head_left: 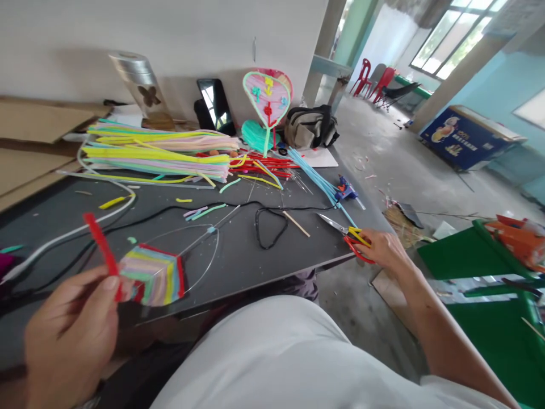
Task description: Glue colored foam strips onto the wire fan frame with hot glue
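My left hand is closed in a pinch on a red pipe cleaner that sticks up from the fingertips. Just beyond those fingers is a fan of striped pipe cleaners in red, yellow, pink and green, fixed to a wire frame; whether the fingers also grip it I cannot tell. At the table's right edge, my right hand is closed around the red and yellow handles of the scissors. Their blades point left over the table and look nearly together.
Bundles of coloured pipe cleaners lie along the wall on the dark table. Behind them stand a flask, a phone and a finished fan. A blue glue gun has a black cord crossing the tabletop.
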Tool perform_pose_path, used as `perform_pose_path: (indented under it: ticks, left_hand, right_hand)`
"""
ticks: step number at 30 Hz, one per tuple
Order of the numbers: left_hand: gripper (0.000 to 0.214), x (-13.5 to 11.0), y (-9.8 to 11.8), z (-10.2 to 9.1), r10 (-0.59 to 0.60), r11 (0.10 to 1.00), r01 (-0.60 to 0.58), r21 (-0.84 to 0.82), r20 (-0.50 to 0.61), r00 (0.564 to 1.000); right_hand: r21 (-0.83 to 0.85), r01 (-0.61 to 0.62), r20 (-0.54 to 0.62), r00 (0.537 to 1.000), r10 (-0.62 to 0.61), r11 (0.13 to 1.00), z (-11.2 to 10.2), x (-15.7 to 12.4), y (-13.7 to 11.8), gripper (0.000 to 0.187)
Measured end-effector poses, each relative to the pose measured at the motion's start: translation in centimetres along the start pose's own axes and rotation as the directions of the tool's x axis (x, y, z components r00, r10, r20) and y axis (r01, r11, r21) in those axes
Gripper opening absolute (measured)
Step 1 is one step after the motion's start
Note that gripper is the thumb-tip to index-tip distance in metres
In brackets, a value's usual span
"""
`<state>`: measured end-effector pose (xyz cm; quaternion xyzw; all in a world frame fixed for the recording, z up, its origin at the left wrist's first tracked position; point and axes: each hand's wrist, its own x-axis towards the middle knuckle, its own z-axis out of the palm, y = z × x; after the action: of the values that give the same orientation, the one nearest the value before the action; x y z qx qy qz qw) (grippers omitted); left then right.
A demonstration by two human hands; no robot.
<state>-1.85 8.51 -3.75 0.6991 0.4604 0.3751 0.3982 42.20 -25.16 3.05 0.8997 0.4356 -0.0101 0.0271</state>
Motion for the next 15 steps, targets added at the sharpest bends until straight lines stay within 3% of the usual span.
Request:
perform_pose_path:
  ticks: [1, 2, 4, 7, 9, 10, 13, 15]
  left_hand:
    - [0.035, 0.0, 1.3, 0.0, -0.088, 0.996, 0.086, -0.019, -0.169, 0.982]
    - [0.034, 0.0, 2.4, 0.0, -0.119, 0.993, 0.119, -0.014, -0.213, 0.970]
    - [0.035, -0.5, 4.4, 0.0, -0.124, 0.992, 0.119, -0.040, -0.147, 0.981]
    - [0.028, -2.3, 6.3, 0.5, -0.024, 0.997, 0.025, -0.068, 0.024, 0.999]
    - [0.020, -4.0, 7.0, 1.3, 0.026, 0.993, -0.009, -0.117, 0.142, 0.989]
    - [0.017, -4.8, 7.3, 1.7, 0.039, 0.989, -0.012, -0.148, 0.183, 0.982]
    - [0.010, -6.3, 7.7, 2.4, 0.027, 0.980, 0.028, -0.197, 0.267, 0.963]
    - [0.010, -6.6, 7.5, 2.3, -0.012, 0.974, 0.072, -0.214, 0.270, 0.963]
  right_hand:
    - [0.020, 0.019, -0.009, 1.000, -0.019, 1.000, -0.1, 0.2, 0.1, 0.023]
    - [0.042, 0.040, -0.025, 0.999, -0.039, 0.998, -0.3, 0.6, -0.2, 0.021]
    - [0.099, 0.104, -0.079, 0.992, -0.097, 0.990, -0.6, 1.4, -2.1, 0.020]
    - [0.326, 0.279, -0.296, 0.937, -0.183, 0.903, -1.3, 2.2, -9.5, 0.024]
    - [0.605, 0.359, -0.263, 0.933, -0.247, 0.711, -1.7, 2.1, -16.5, 0.021]
    - [0.742, 0.332, -0.185, 0.937, -0.297, 0.583, -1.8, 1.8, -20.1, 0.022]
    - [0.964, 0.129, -0.017, 0.901, -0.433, 0.231, -1.5, 1.7, -28.3, 0.031]
    - [0.995, 0.022, 0.028, 0.878, -0.478, 0.098, -1.0, 2.3, -31.1, 0.036]
